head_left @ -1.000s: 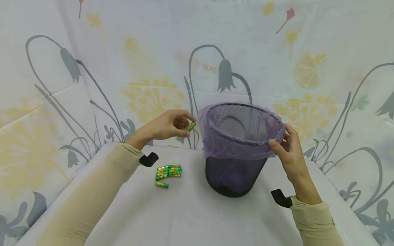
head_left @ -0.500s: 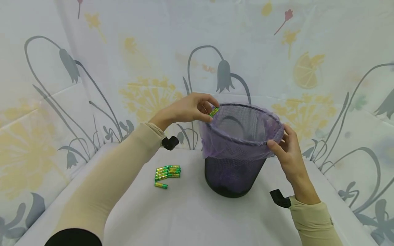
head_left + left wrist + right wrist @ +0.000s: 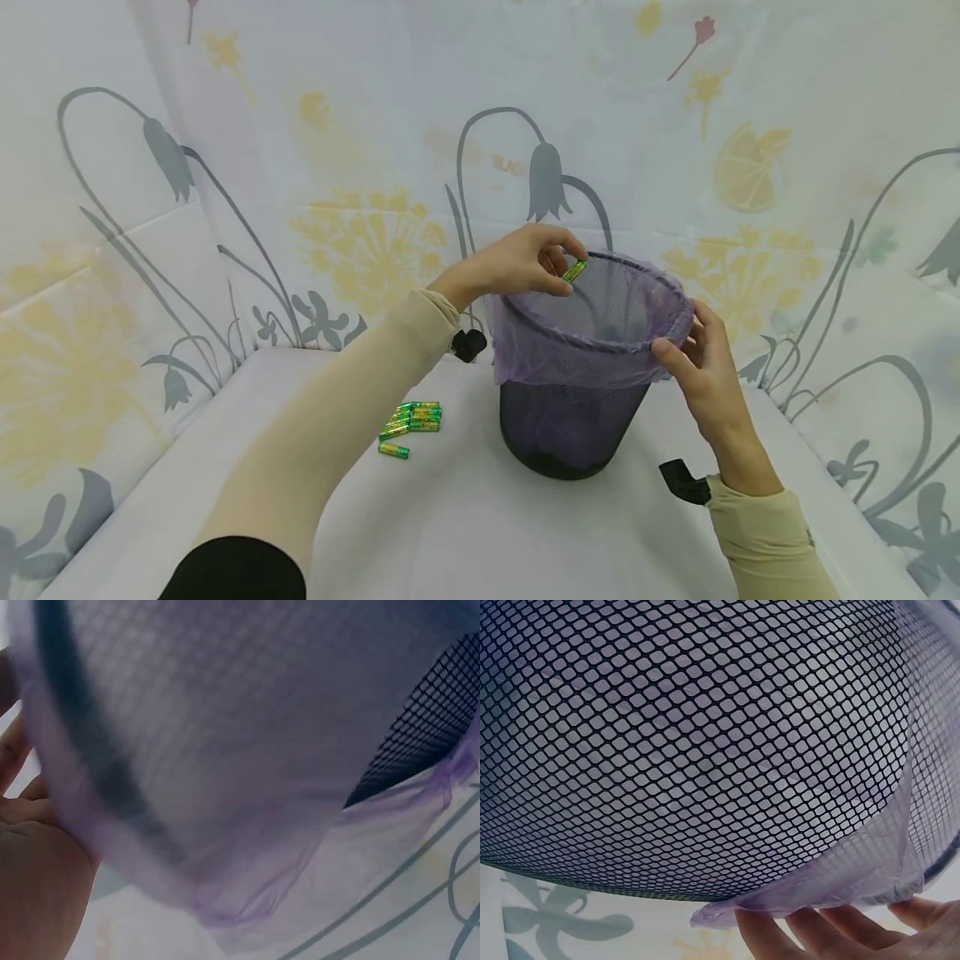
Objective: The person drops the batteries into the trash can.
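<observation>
Left hand (image 3: pixel 536 260) has travelled rightward over the last second, from left of the bin (image 3: pixel 573 425) to above the left part of its mouth, mid-frame; the held battery (image 3: pixel 574 271) has crossed the rim line with it. So the carry across looks made, though the release is not: thumb and fingertips pinch the cell, tilted, seemingly above the opening; exact depth hard to judge. Right hand (image 3: pixel 701 358), right of centre, grips the rim through the liner (image 3: pixel 555 358), thumb on the near side, fingers outside, much as a second ago. The row of batteries (image 3: pixel 425 415) lies left of the bin's foot, partly behind the sleeve (image 3: pixel 352 417); a loose battery (image 3: pixel 393 451) sits just below it. Materials: bin of black wire mesh, diamond-like holes sharp in the right wrist view, round body narrowing downward to a dark solid-looking base. Liner a thin lilac film, translucent, creased, folded over the rim with a ragged hem. Cells small cylinders, shiny green and gold wraps. Tablecloth (image 3: pixel 480 533) white, matt, faintly rippled.
</observation>
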Action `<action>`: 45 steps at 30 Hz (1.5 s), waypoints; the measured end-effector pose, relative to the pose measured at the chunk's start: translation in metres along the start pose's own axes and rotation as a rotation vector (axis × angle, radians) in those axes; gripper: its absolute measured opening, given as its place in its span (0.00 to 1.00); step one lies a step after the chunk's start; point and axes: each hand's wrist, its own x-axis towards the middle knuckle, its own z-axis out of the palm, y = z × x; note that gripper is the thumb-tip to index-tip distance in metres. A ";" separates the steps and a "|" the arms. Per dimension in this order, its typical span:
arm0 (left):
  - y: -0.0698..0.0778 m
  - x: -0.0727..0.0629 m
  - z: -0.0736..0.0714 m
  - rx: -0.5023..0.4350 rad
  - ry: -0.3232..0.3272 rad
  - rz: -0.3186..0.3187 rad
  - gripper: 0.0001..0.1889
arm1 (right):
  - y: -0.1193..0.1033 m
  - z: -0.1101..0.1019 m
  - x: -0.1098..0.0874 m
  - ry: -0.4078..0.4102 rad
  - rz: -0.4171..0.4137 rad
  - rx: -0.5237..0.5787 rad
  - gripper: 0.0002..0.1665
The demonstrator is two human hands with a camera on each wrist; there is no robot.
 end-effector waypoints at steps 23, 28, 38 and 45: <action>-0.006 0.027 0.037 0.191 -0.123 -0.124 0.22 | -0.002 0.003 0.000 -0.004 0.012 -0.035 0.42; -0.006 0.029 0.041 0.281 -0.141 -0.097 0.22 | -0.001 0.003 0.000 -0.002 0.000 -0.012 0.41; -0.005 0.028 0.040 0.318 -0.153 -0.103 0.22 | -0.001 0.004 0.000 -0.010 -0.001 -0.007 0.42; -0.004 0.028 0.040 0.348 -0.142 -0.119 0.24 | -0.002 0.004 0.000 -0.006 -0.001 -0.022 0.42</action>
